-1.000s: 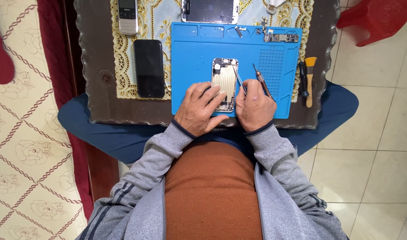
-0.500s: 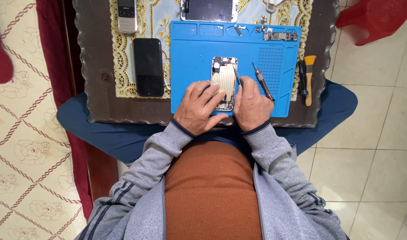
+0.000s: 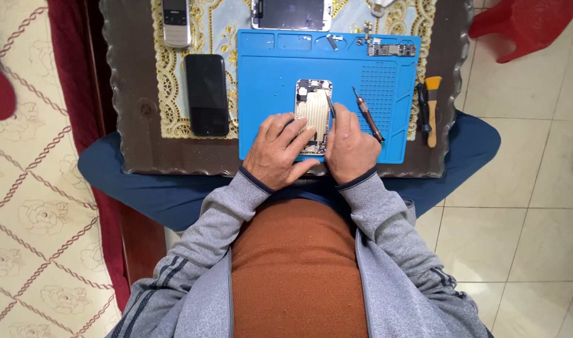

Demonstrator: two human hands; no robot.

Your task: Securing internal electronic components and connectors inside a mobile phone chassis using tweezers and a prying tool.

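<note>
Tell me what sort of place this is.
Probably a home or small-shop phone repair spot: a blue repair mat on a small table, an opened phone housing under both hands, spare phones like the black phone, and a screwdriver beside them.

Phones: one opened phone shell, one black smartphone, one keypad handset, one white-framed screen unit. Mats: one blue. Loose tools: one screwdriver, one yellow-headed pry tool; circuit boards: one.

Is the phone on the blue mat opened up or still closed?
Opened: the phone on the blue mat shows bare internal parts, no screen. The left hand steadies it.
</note>
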